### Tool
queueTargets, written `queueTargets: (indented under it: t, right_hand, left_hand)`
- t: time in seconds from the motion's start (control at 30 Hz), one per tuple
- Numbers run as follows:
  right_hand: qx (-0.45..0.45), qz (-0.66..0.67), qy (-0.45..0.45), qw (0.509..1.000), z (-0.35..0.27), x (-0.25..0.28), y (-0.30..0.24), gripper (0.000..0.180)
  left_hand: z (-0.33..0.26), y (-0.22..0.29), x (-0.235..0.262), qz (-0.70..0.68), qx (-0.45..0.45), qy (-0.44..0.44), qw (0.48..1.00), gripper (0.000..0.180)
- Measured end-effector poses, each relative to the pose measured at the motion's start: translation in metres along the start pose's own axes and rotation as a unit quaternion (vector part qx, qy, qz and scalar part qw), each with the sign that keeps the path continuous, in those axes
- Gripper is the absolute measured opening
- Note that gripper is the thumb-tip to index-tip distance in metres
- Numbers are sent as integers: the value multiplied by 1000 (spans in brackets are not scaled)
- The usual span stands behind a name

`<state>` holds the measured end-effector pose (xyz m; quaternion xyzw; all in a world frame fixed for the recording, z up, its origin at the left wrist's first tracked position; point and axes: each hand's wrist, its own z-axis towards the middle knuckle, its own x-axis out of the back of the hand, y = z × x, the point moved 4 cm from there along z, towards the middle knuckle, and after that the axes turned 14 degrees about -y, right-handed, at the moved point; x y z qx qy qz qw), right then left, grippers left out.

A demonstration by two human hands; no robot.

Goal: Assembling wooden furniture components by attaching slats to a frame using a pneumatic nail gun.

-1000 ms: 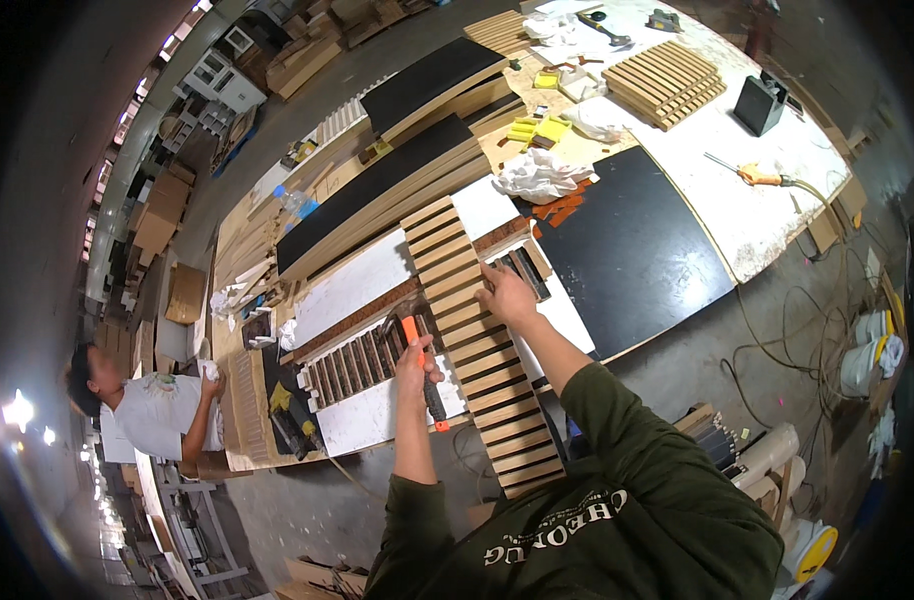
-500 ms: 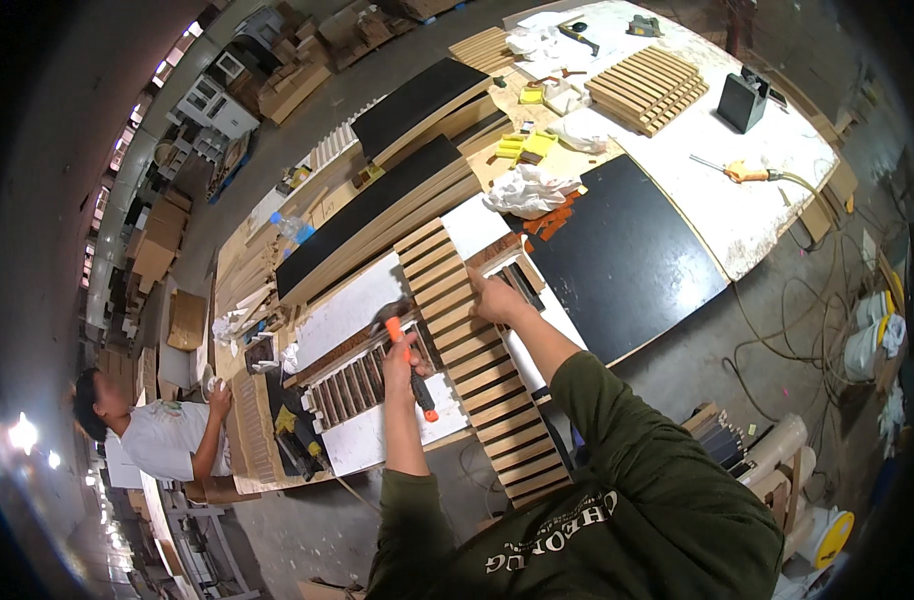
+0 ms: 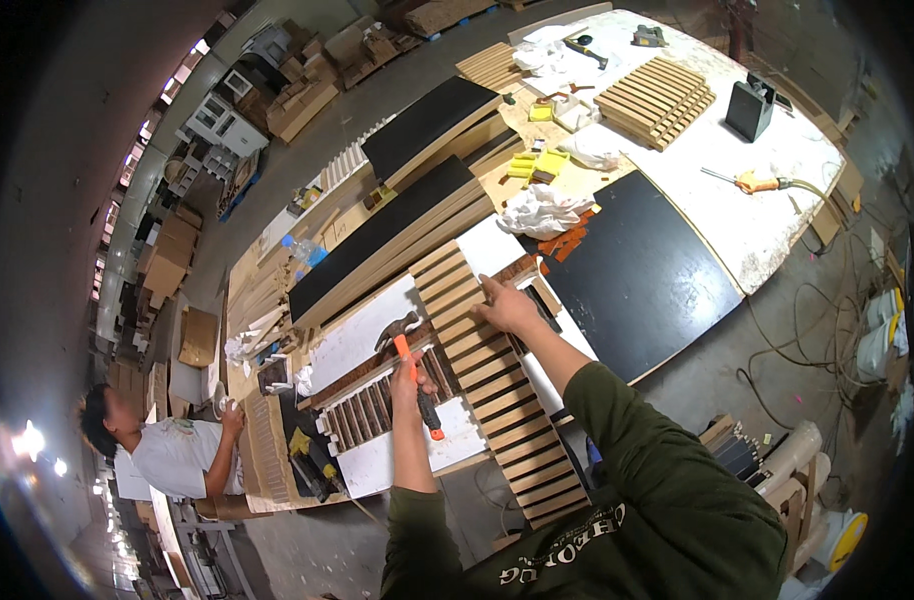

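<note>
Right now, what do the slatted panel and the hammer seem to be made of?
Slatted panel: looks like unfinished light wood, tan slats with dark gaps between.
Hammer in the left hand: grey, probably steel head; orange-and-black handle, likely rubber or plastic.

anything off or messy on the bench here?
Nothing damaged or spilled that I can tell. The slatted wood panel under the right hand overhangs the bench's near edge. A crumpled white rag and scattered orange blocks lie loose beside the black board. Left hand holds a hammer.
</note>
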<state>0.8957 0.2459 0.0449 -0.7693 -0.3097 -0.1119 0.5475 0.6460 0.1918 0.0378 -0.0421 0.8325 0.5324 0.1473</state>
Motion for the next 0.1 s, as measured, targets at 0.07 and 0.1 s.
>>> queueTargets:
  t: [0.07,0.1]
  right_hand:
    - [1,-2,-29,1000,7,-3,-2,74]
    - [-2,-3,-57,998,11,-4,1,76]
  left_hand:
    - [5,4,12,-11,-10,32,999,44]
    - [10,6,16,6,-12,33,999,45]
